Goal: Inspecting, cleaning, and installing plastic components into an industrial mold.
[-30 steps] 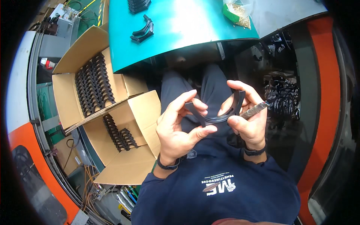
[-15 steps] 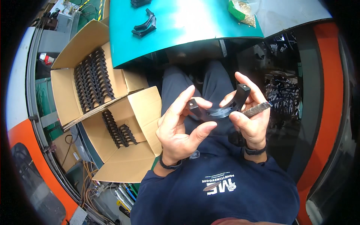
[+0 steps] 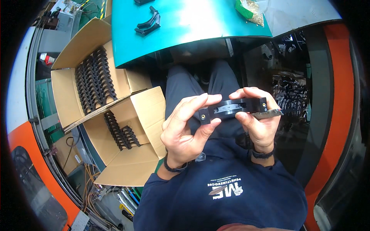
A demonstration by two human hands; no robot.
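Note:
A black, curved bracket [image 3: 228,107] is held level over my lap, between both hands. It has square end blocks, each with a small brass-coloured hole facing up. My left hand [image 3: 183,133] pinches the left end block between thumb and fingers. My right hand [image 3: 260,129] grips the right part of the curve, thumb below and fingers above. A slim, grey, tape-wrapped handle [image 3: 268,114] also lies in the right hand and sticks out to the right; what tool it belongs to cannot be made out.
Left of me stand two open cardboard boxes, an upper one [image 3: 63,90] with several rows of black curved parts [image 3: 94,82] and a lower one [image 3: 127,167] with fewer. On the teal tabletop [image 3: 181,29] ahead lie more curved parts [image 3: 148,23] and a bag of small golden pieces [image 3: 252,13].
The bracket has turned from a tilted position to level, its end-block holes now facing up. My left fingers have closed onto its left end, and the right fingers have come lower.

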